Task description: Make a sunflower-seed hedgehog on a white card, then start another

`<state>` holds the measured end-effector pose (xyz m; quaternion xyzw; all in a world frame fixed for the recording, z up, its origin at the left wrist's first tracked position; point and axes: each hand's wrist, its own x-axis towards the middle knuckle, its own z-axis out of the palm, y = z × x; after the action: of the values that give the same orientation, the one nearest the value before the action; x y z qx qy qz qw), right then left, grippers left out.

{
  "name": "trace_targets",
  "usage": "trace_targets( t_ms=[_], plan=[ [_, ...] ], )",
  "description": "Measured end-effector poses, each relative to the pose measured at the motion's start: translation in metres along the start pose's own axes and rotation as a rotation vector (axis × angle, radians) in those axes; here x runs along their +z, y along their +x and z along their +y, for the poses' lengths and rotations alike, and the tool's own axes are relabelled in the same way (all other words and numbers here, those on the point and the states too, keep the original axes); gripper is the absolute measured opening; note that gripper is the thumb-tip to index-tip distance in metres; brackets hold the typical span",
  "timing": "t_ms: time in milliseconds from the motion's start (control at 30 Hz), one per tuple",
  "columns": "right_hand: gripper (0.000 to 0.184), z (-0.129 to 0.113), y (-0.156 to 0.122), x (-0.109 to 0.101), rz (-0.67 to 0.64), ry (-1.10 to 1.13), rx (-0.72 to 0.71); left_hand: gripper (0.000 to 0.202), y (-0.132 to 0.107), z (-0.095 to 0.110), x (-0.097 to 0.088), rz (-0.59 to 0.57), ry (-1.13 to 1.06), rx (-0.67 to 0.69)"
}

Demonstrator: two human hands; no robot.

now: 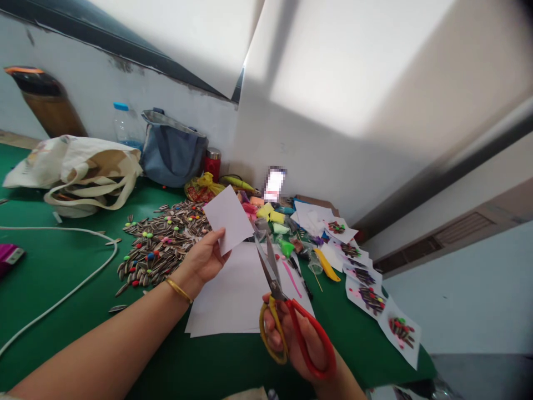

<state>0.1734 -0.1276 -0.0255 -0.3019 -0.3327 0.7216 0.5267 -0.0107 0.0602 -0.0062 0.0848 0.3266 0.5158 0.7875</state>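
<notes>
My left hand [204, 258] pinches a small white paper square [228, 218] and holds it up over the green table. My right hand [297, 339] grips a pair of scissors [277, 289] with one yellow and one red handle loop; the steel blades point up and away, slightly parted, just right of the paper square and not touching it. A gold bangle [179, 290] sits on my left wrist. Under both hands lie larger white paper sheets [237, 294].
A pile of sunflower seeds with coloured beads [160, 244] lies left of the sheets. Finished seed pictures on paper [372, 297] run along the table's right edge [416, 366]. Bags [172, 150], a bottle [125, 125], a white cable [62, 294] and craft clutter [287, 236] surround them.
</notes>
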Motion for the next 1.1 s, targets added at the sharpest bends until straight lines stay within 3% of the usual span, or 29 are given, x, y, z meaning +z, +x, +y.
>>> trace_targets(
  t_ms=[1100],
  plan=[
    [0.066,-0.0004,0.0002,-0.0037,-0.026,-0.051,-0.014,0.015,-0.0017,-0.0007,0.0044,0.017,-0.02,0.026]
  ],
)
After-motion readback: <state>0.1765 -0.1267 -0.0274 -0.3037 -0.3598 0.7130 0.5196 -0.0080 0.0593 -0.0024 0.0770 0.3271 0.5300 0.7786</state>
